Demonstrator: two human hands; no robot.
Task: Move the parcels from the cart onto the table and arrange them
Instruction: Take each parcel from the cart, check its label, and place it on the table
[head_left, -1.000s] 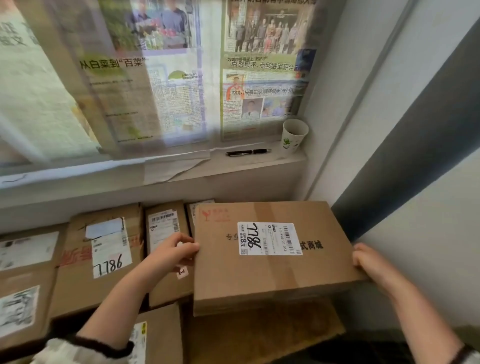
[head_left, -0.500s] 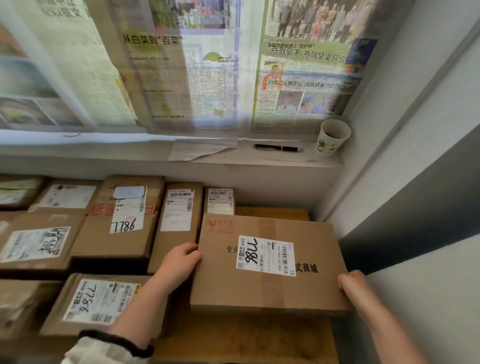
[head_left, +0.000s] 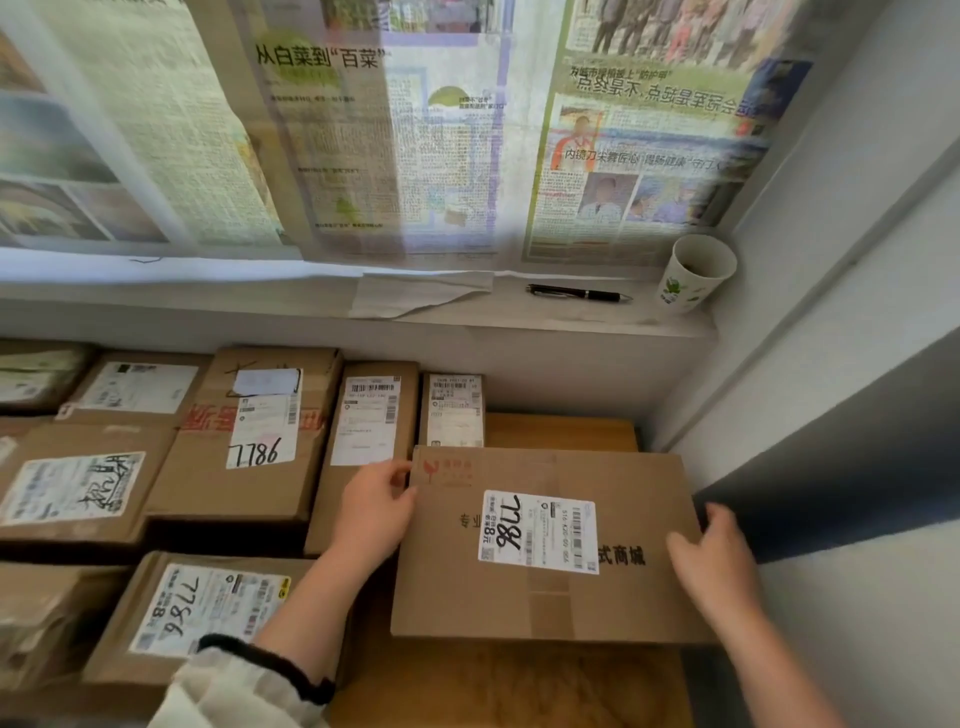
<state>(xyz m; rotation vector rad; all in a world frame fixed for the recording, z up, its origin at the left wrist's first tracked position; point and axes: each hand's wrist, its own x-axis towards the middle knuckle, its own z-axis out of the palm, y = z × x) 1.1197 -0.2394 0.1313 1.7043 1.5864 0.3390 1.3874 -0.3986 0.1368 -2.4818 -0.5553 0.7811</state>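
Placing step: left hand (head_left: 374, 512) & right hand (head_left: 714, 566) clamp opposite edges of the flat brown cardboard parcel (head_left: 545, 540), on or just over the wooden table (head_left: 561, 431); next prob. needs squaring it w/ the narrow brown box (head_left: 363, 457).

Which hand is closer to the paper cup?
Right. The right hand grips the box at its right edge, below the cup on the sill; the left hand holds its left edge, farther off to the side.

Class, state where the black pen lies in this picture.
In the head view the black pen lies on the ledge, right of centre, between a loose paper sheet on its left and the paper cup in the corner.
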